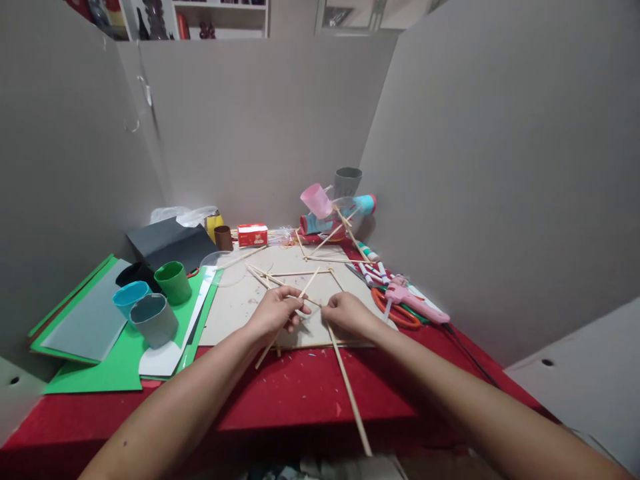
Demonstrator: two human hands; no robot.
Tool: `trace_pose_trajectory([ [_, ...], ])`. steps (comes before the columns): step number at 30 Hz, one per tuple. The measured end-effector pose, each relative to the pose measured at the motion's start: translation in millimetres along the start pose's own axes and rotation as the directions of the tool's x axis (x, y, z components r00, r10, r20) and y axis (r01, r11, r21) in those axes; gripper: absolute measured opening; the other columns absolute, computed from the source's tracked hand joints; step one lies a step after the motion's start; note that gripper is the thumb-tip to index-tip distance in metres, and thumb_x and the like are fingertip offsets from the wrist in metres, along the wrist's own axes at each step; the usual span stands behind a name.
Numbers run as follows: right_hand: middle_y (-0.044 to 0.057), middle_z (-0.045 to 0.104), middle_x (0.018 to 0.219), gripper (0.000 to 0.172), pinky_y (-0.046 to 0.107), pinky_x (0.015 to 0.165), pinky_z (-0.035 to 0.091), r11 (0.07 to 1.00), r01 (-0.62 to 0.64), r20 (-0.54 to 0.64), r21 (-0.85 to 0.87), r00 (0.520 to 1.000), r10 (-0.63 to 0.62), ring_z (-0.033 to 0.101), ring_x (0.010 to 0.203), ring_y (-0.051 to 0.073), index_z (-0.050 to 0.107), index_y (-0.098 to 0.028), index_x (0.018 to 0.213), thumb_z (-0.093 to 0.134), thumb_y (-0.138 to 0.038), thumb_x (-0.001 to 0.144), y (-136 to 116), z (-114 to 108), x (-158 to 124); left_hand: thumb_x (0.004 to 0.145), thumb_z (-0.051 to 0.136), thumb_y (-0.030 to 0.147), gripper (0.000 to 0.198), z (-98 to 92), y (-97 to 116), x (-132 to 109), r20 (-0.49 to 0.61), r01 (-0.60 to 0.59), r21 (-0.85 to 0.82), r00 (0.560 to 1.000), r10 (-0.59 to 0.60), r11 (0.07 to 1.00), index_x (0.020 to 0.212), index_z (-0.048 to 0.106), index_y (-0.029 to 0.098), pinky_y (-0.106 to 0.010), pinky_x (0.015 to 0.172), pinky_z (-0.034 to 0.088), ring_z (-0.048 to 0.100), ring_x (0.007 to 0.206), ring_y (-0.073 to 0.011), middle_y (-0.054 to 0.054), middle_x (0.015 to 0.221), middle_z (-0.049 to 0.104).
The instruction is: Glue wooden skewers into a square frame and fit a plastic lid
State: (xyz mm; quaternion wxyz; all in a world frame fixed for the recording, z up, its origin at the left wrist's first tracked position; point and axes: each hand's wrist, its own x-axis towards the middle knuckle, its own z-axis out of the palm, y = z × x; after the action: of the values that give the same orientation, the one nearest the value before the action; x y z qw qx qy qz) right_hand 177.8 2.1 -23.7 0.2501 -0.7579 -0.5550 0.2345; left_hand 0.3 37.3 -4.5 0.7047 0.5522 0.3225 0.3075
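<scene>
Head camera: a long stick [350, 393] slants across the red table [300, 400] up to the right hand [350, 313], whose fingers pinch it. Just beside it, the left hand [277, 310] pinches a second stick [311, 281] over the board [230, 310]. A green cup [173, 281] stands to the left and a glue gun [415, 301] lies to the right.

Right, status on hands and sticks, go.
Left hand pinches crossed sticks over the board. Right hand grips the long stick. Glue gun lies apart, right.
</scene>
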Motion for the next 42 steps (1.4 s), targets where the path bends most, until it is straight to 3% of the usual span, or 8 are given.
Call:
trace_pose_trajectory([
  [5, 0.003, 0.066, 0.062, 0.015, 0.02, 0.039, 0.028, 0.926, 0.04, -0.027, 0.375, 0.999, -0.032, 0.042, 0.038, 0.008, 0.046, -0.02, 0.072, 0.048, -0.032, 0.08, -5, -25, -10, 0.073, 0.069, 0.039, 0.033, -3.0, 13, -2, 0.008, -0.009, -0.033, 1.0, 0.009, 0.999, 0.09, 0.058, 0.013, -0.016, 0.035, 0.014, 0.026, 0.033, -0.0003, 0.002, 0.057, 0.058],
  [12, -0.003, 0.06, 0.062, 0.037, 0.02, 0.039, 0.022, 0.726, 0.233, -0.156, 0.647, 0.972, -0.174, 0.031, 0.039, 0.005, 0.051, -0.02, 0.087, 0.064, -0.051, 0.07, -19, -51, -12, 0.076, 0.066, 0.041, 0.032, -2.1, 29, 0, 0.038, -0.046, 0.03, 0.998, 0.045, 0.998, 0.09, 0.063, 0.012, -0.017, 0.036, 0.012, 0.022, 0.032, -0.0008, 0.006, 0.05, 0.048],
  [17, -0.002, 0.06, 0.063, 0.038, 0.022, 0.041, 0.021, 0.662, 0.348, -0.251, 0.664, 0.937, -0.241, 0.031, 0.042, 0.005, 0.056, -0.019, 0.086, 0.068, -0.05, 0.068, -27, -59, -11, 0.076, 0.061, 0.03, 0.017, -0.3, 34, 3, 0.016, -0.149, 0.039, 0.989, 0.148, 0.988, 0.079, 0.056, 0.014, -0.017, 0.035, 0.021, 0.035, 0.035, -0.0022, 0.002, 0.062, 0.057],
  [22, -0.003, 0.053, 0.053, 0.036, 0.022, 0.042, 0.019, 0.694, 0.388, -0.195, 0.607, 0.919, -0.343, 0.031, 0.043, 0.005, 0.06, -0.015, 0.065, 0.074, -0.048, 0.065, -32, -60, -9, 0.072, 0.053, 0.018, 0.029, 7.8, 35, 5, 0.049, -0.173, 0.1, 0.984, 0.169, 0.98, 0.101, 0.059, 0.015, -0.017, 0.034, 0.021, 0.035, 0.033, -0.0032, -0.002, 0.071, 0.067],
  [26, -0.006, 0.047, 0.047, 0.031, 0.022, 0.043, 0.02, 0.699, 0.415, -0.164, 0.582, 0.902, -0.399, 0.03, 0.042, 0.005, 0.06, -0.015, 0.058, 0.074, -0.042, 0.067, -34, -57, -5, 0.07, 0.053, 0.016, 0.026, 14.5, 36, 7, 0.012, -0.231, 0.16, 0.973, 0.232, 0.96, 0.094, 0.063, 0.014, -0.018, 0.038, 0.032, 0.046, 0.041, -0.0052, -0.003, 0.079, 0.068],
  [29, -0.005, 0.049, 0.048, 0.026, 0.022, 0.045, 0.025, 0.675, 0.447, -0.18, 0.587, 0.885, -0.429, 0.035, 0.044, 0.007, 0.06, -0.015, 0.059, 0.07, -0.037, 0.07, -35, -56, -3, 0.074, 0.058, 0.022, 0.016, 19.0, 38, 10, 0.023, -0.264, 0.211, 0.964, 0.266, 0.941, 0.084, 0.065, 0.012, -0.018, 0.039, 0.033, 0.047, 0.045, -0.0055, -0.003, 0.074, 0.066],
  [34, -0.002, 0.056, 0.053, 0.022, 0.023, 0.051, 0.034, 0.624, 0.499, -0.217, 0.601, 0.853, -0.474, 0.045, 0.051, 0.009, 0.058, -0.016, 0.055, 0.065, -0.031, 0.07, -32, -54, 4, 0.079, 0.063, 0.045, 0.033, 27.9, 38, 16, 0.018, -0.291, 0.283, 0.954, 0.298, 0.914, 0.073, 0.059, 0.012, -0.016, 0.036, 0.027, 0.037, 0.036, -0.0032, 0.003, 0.054, 0.055],
  [42, -0.001, 0.058, 0.059, 0.023, 0.026, 0.058, 0.041, 0.593, 0.52, -0.224, 0.615, 0.836, -0.5, 0.052, 0.059, 0.013, 0.064, -0.016, 0.063, 0.063, -0.036, 0.075, -17, -44, 11, 0.083, 0.057, 0.053, 0.039, 36.3, 32, 21, 0.026, -0.195, 0.186, 0.981, 0.194, 0.963, 0.083, 0.055, 0.014, -0.024, 0.059, 0.052, 0.066, 0.059, -0.0136, -0.003, 0.068, 0.065],
])
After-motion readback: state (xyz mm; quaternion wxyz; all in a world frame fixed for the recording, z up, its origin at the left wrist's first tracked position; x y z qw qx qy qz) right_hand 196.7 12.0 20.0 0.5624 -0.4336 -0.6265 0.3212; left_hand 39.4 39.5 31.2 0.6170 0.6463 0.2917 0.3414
